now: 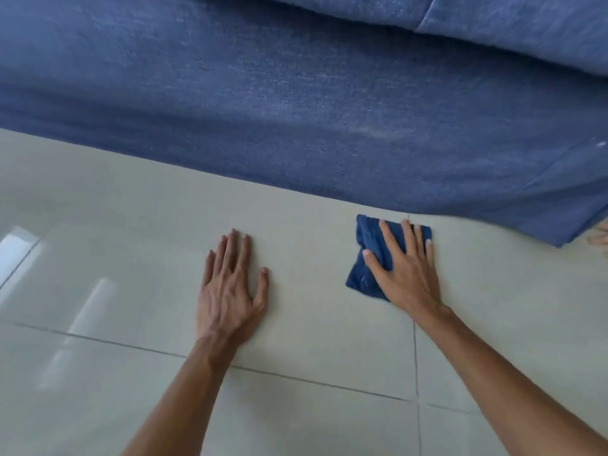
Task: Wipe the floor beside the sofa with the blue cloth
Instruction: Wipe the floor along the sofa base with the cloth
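Note:
A folded blue cloth lies flat on the pale tiled floor, close to the lower edge of the blue fabric sofa. My right hand presses down on the cloth with fingers spread, covering its right half. My left hand rests palm-down on the bare tile to the left of the cloth, fingers apart, holding nothing. A hand's width of floor separates the two hands.
The sofa base runs diagonally across the upper view, with a cushion seam at the top. Grout lines cross the tiles near my arms. Someone's fingers or toes show at the right edge by the sofa corner.

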Available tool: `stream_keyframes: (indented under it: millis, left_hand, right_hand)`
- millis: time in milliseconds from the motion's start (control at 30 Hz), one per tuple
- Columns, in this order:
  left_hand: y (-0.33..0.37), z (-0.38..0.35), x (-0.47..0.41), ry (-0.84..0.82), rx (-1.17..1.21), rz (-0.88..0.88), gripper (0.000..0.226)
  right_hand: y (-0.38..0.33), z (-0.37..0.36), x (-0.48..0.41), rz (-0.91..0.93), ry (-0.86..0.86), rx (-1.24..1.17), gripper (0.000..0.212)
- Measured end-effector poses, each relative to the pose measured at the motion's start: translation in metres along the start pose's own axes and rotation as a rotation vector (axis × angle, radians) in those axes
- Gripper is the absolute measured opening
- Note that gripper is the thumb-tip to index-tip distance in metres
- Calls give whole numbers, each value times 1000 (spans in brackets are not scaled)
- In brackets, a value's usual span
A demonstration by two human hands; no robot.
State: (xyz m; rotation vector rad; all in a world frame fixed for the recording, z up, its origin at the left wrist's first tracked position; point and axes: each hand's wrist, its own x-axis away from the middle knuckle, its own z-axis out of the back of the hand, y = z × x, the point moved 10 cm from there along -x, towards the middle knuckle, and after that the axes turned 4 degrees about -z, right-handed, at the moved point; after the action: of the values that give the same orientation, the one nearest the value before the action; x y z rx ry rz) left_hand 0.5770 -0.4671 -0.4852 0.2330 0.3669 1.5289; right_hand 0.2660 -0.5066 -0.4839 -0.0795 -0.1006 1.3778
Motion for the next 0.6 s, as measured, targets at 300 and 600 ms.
stream_keyframes:
  millis: [300, 600]
  left_hand:
    - [-7, 0, 1, -15, 1, 16, 64]
    - [-4, 3, 1, 5, 28, 30, 61]
  right_hand:
    - [-103, -15, 47, 363, -58, -71, 70]
    - [-85, -11, -26, -10, 0, -125, 73]
